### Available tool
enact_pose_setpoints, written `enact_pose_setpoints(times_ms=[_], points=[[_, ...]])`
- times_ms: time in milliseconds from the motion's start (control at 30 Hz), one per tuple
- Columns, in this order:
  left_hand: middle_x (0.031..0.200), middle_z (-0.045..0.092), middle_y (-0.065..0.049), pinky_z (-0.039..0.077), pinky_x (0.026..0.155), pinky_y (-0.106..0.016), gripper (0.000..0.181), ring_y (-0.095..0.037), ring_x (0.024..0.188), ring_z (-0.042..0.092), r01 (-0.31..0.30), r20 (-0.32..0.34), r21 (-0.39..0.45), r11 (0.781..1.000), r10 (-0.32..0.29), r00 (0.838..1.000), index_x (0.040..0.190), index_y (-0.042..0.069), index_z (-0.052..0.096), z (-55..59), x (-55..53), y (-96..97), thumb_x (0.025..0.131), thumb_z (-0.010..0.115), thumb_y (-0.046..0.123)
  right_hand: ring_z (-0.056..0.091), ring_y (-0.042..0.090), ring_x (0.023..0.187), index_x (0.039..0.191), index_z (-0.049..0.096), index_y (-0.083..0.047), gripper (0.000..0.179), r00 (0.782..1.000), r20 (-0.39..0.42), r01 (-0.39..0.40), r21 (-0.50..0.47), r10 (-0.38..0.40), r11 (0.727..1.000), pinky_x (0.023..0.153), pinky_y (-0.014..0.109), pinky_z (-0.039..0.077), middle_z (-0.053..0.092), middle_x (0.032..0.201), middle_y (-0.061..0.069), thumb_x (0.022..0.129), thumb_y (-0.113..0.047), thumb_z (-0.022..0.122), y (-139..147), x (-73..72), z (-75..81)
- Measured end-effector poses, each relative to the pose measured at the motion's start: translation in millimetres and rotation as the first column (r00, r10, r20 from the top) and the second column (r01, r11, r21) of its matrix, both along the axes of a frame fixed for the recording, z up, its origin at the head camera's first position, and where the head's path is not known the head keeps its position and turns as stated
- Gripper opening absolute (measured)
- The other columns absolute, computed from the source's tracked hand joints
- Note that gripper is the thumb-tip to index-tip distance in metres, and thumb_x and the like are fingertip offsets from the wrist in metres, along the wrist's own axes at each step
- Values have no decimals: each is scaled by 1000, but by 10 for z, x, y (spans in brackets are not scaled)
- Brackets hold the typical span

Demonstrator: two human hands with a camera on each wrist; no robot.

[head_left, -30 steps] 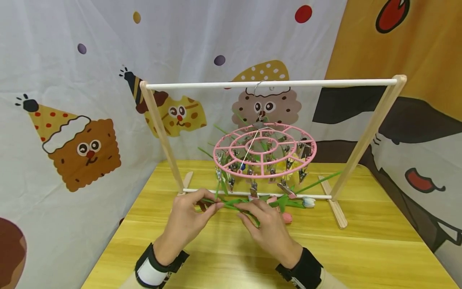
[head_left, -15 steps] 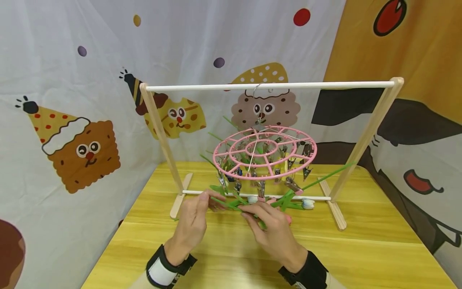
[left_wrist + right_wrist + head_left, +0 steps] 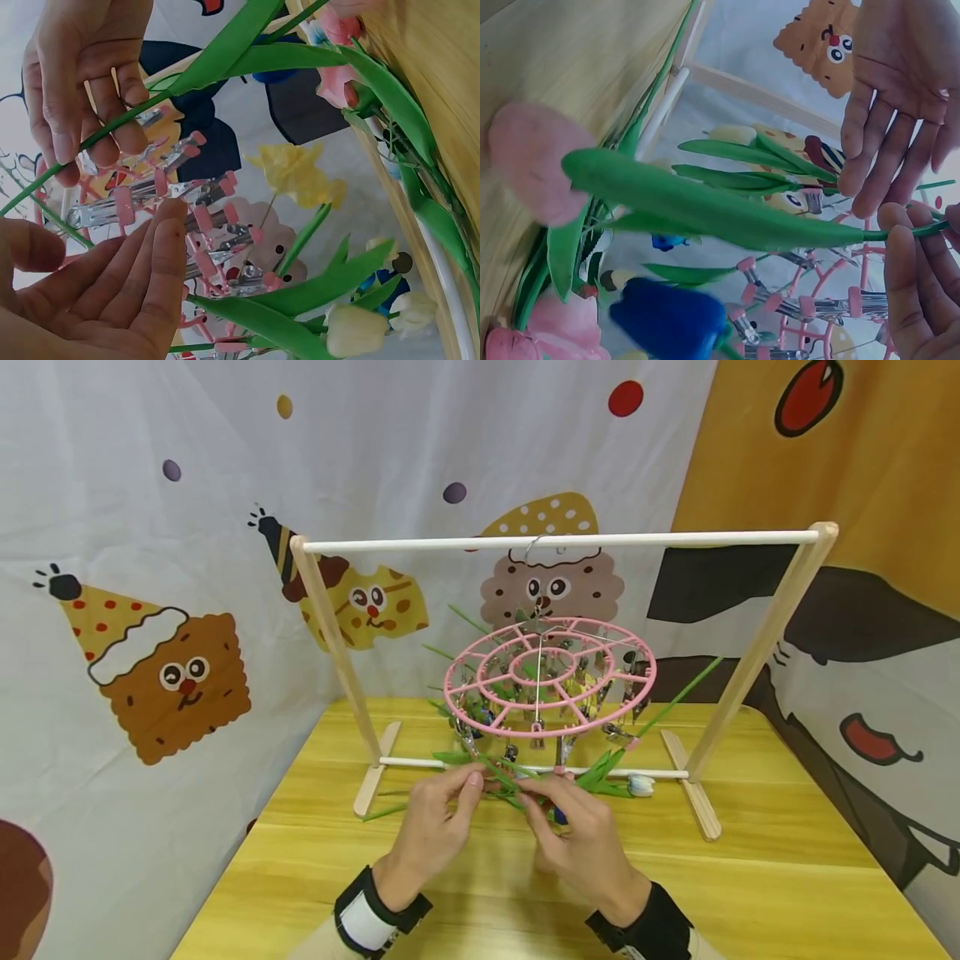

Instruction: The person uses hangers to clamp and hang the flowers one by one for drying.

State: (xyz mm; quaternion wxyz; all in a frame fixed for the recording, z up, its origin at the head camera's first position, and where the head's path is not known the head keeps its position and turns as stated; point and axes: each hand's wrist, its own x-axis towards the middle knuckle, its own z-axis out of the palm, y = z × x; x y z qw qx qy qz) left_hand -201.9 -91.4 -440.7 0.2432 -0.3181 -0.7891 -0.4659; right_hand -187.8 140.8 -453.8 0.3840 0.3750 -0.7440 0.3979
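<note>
My right hand (image 3: 581, 835) pinches the green stem of a pink tulip (image 3: 540, 165); a long leaf (image 3: 720, 199) runs from the stem toward the flower head. In the head view that head is hidden by my right hand. Beside the stem, my left hand (image 3: 438, 818) has its fingers extended, and in the left wrist view its fingertips lie close to the metal clips (image 3: 169, 187). Those clips, with pink tips, hang from a round pink drying rack (image 3: 551, 672). Several flowers hang there, including a yellow one (image 3: 296, 176) and a white tulip (image 3: 356, 330).
A wooden stand with a white crossbar (image 3: 420, 543) carries the rack. On the table (image 3: 487, 902) under it lie more flowers, among them a pale blue-white tulip (image 3: 641, 786). A blue tulip (image 3: 667, 315) shows in the right wrist view. A patterned curtain (image 3: 360, 443) covers the background.
My left hand has released the stem and moved right, closer to my right hand. The hanging rack has turned a little, and its clips have swung. My right hand keeps its pinch.
</note>
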Motion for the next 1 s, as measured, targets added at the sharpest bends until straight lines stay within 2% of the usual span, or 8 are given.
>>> enact_pose_setpoints(times_ms=[133,200,267,467,667,833,1000], points=[[128,88,-17,72,82,-27,30,-20,101,88,-20,-46,-5,1000,20,999,143,0,80,19,2,57,120,61,4,83,18,85,129,80,-1,30,1000,-6,-18,-19,18,1000,82,16,66,85,108,11,122,-25,63,24,-6,28],[140,84,-20,73,87,-28,32,-26,113,89,-26,-79,-6,1000,26,997,148,-3,76,35,-3,96,119,65,3,84,19,87,129,79,0,26,1000,-12,-24,-26,24,999,84,16,67,86,109,12,121,-21,66,36,-10,37],[145,82,-20,73,90,-28,35,-28,116,89,-32,-106,-8,999,31,994,150,-3,75,50,-13,135,117,68,1,86,21,90,129,78,1,19,999,-18,-27,-32,26,999,86,16,68,86,111,13,118,-13,70,47,-7,46],[140,84,-19,72,100,-32,36,-28,119,88,-61,-163,-31,998,55,985,149,-4,75,87,-34,238,114,74,2,89,25,93,127,76,0,18,999,-27,-28,-53,27,998,90,18,69,86,112,13,109,5,75,64,-1,48],[131,88,-16,72,98,-32,33,-25,118,88,-97,-157,-29,995,91,983,145,-1,79,137,-31,296,113,77,9,89,26,92,125,77,-2,36,1000,4,-16,-80,16,997,90,17,69,86,111,12,96,18,83,86,5,25],[124,89,-15,73,86,-30,31,-23,103,90,-124,-170,4,992,123,978,140,0,81,165,-26,328,111,80,9,87,22,85,119,83,-6,39,1000,14,-11,-131,13,991,84,16,68,87,106,12,90,19,88,101,6,14],[120,90,-12,73,83,-28,28,-20,96,89,-141,-130,43,989,146,981,137,4,84,169,-21,348,110,82,12,87,16,83,115,89,-8,30,1000,-2,13,-187,-14,982,79,15,68,90,101,13,93,12,91,113,15,-4]])
